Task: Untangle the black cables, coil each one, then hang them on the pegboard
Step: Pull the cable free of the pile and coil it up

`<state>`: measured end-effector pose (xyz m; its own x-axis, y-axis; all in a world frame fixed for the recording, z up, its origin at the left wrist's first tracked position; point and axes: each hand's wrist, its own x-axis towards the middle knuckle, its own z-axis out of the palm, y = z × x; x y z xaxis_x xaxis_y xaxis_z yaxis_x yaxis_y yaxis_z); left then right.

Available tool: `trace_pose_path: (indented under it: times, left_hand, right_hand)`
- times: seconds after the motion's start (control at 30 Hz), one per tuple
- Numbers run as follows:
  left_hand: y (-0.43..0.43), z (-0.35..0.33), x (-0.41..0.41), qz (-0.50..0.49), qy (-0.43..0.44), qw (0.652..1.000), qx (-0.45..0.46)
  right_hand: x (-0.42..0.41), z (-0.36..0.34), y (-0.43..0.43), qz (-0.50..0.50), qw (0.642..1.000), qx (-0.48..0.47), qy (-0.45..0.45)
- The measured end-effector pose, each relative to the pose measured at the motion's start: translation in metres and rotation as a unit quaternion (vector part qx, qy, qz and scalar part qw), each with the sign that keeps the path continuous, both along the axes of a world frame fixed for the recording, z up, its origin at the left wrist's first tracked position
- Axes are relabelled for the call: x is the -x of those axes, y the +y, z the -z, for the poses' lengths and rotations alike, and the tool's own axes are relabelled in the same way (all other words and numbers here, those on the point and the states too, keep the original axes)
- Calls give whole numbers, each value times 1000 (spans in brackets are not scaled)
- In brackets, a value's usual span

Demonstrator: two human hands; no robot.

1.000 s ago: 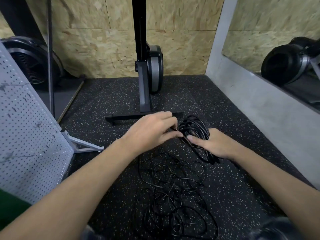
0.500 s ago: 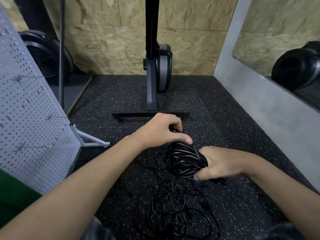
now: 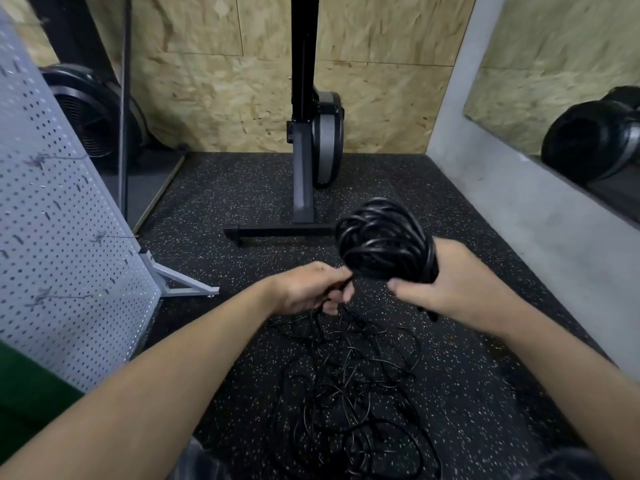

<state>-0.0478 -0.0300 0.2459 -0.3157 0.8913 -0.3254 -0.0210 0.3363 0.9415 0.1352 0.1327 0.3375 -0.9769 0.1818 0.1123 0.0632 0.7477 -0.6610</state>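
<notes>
Head view: at the far left the white perforated metal pegboard is seen standing, well apart from the hands. A strand is gripped in the closed left hand, led from the bundled coil of black cable down into the loose tangle of thin black cables on the speckled rubber floor below. The coil is clenched at its lower edge by the right hand, the nearer one; its loops are held upright, without a marked long axis.
</notes>
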Motion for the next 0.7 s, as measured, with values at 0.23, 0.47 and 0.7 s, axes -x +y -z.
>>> trace_pose_path:
  times: [0.23, 0.47, 0.7]
  left_hand:
    - [28, -1, -47, -10, 359, 932, 42]
    - [23, -13, -74, 76, 470, 877, 71]
    - [-1, -44, -65, 123, 594, 791, 76]
  right_hand:
    - [18, 27, 35, 243, 969, 39, -5]
    - [14, 46, 49, 174, 968, -40, -178]
    - [12, 75, 2, 68, 927, -270, -250]
